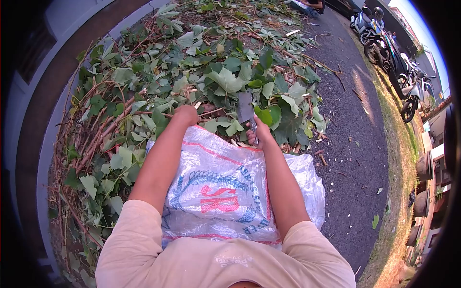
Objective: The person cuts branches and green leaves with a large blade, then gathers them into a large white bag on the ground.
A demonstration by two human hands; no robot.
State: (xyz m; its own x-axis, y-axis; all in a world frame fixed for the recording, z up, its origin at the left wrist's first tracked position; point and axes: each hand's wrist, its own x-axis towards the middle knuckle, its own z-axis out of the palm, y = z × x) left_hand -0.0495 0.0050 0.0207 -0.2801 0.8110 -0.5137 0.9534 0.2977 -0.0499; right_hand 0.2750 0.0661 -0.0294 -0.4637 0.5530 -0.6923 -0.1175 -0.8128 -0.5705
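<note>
Leafy branches (224, 81) beyond both hands' fingers: right hand (260, 133) clamped on cleaver (245, 106), left hand (186, 115) beside stem (212, 112), closure untellable; blade calling for clearance.

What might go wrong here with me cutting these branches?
The cleaver in your right hand is close to your bare left hand, so a glancing stroke might cut it. The leaves crowd the blade and may hide what it meets. The plastic sack reaches up beside both hands and could get nicked.
</note>
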